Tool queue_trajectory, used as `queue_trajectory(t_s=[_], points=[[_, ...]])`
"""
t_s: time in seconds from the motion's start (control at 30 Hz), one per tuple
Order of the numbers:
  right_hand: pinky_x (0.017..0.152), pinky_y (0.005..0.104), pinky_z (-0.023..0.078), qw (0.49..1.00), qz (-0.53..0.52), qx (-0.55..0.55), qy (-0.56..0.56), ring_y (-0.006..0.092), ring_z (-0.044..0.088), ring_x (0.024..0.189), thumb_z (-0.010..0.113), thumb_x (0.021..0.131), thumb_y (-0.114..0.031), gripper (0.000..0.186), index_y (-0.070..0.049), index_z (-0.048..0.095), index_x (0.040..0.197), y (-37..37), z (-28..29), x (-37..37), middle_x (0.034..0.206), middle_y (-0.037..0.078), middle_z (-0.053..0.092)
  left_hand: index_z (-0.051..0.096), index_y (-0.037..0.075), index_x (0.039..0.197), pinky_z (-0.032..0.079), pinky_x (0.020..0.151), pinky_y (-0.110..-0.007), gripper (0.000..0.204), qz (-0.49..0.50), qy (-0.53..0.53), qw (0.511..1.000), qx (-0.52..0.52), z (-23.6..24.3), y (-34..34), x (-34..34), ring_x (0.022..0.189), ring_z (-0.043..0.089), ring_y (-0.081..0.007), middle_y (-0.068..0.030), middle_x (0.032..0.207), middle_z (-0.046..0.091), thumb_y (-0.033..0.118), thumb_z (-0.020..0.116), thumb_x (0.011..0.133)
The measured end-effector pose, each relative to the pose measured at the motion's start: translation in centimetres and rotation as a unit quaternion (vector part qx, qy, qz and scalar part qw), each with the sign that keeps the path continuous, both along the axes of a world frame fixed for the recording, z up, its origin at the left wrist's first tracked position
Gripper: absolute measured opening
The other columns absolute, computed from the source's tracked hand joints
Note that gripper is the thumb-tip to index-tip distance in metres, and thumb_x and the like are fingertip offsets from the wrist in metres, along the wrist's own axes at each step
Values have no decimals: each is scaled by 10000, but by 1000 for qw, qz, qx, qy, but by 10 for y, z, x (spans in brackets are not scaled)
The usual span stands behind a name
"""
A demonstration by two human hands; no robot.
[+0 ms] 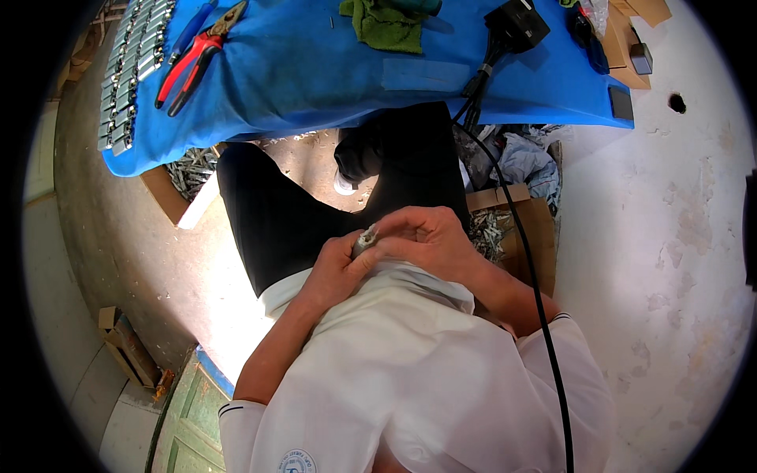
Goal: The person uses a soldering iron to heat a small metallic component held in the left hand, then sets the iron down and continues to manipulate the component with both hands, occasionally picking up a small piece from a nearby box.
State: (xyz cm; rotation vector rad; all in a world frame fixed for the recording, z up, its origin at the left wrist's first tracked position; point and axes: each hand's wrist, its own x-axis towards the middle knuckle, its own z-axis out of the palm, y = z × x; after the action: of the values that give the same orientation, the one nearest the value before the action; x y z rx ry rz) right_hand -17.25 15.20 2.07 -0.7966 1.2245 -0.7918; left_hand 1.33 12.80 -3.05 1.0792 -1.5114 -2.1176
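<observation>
A small, pale grey piece with a roughly tubular end is between my two hands, over my lap. My left hand is closed with its fingers and thumb around it. My right hand curls in from the other side, its fingertips and thumb pressed at the same piece. Most of the piece is covered by my fingers, so I cannot make out its exact kind.
Ahead stands a blue-covered table with red-and-black pliers, rows of metal parts, a green cloth and a black device. Its black cable runs past my right arm. Below, cardboard boxes hold metal pieces.
</observation>
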Motion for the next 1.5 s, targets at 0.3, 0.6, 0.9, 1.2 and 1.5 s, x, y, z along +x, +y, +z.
queue_trajectory(t_s=[0.3, 0.6, 0.9, 1.2, 1.5], points=[[767, 239, 532, 1000, -14, -9, -25, 130, 649, 847, 653, 846, -27, 197, 64, 618, 1016, 2, -1, 5, 920, 106, 668, 581, -17, 982, 363, 583, -212, 240, -20, 55, 994, 93, -2, -3, 5, 666, 390, -37, 55, 720, 477, 214, 570, 921], [731, 238, 523, 995, 2, -82, 59, 108, 649, 841, 644, 811, 15, 173, 16, 640, 984, 2, 11, 11, 914, 69, 679, 578, 5, 960, 394, 612, -234, 201, -1, 85, 995, 45, -13, 4, 3, 670, 434, -71, 14, 709, 501, 198, 595, 908], [744, 256, 542, 981, 13, -158, 115, 150, 675, 825, 641, 768, 46, 191, -12, 655, 949, 6, 12, 19, 910, 78, 682, 556, 9, 924, 445, 633, -297, 198, 1, 61, 996, -64, -8, 4, 4, 655, 549, -250, -136, 751, 594, 146, 664, 829], [737, 249, 543, 973, 32, -178, 145, 156, 676, 823, 653, 756, 49, 200, -20, 666, 943, 5, 10, 17, 894, 77, 674, 558, 17, 917, 454, 610, -340, 186, -11, -3, 996, -93, -3, 1, 4, 700, 590, -353, -167, 767, 605, 102, 664, 789], [634, 280, 517, 919, 65, -297, 252, 191, 639, 746, 725, 694, 28, 238, -14, 655, 918, -6, 17, 30, 857, 90, 658, 561, 49, 935, 489, 644, -389, 219, 16, -36, 984, -171, 5, -1, 4, 764, 616, -365, -159, 806, 634, 74, 656, 739]])
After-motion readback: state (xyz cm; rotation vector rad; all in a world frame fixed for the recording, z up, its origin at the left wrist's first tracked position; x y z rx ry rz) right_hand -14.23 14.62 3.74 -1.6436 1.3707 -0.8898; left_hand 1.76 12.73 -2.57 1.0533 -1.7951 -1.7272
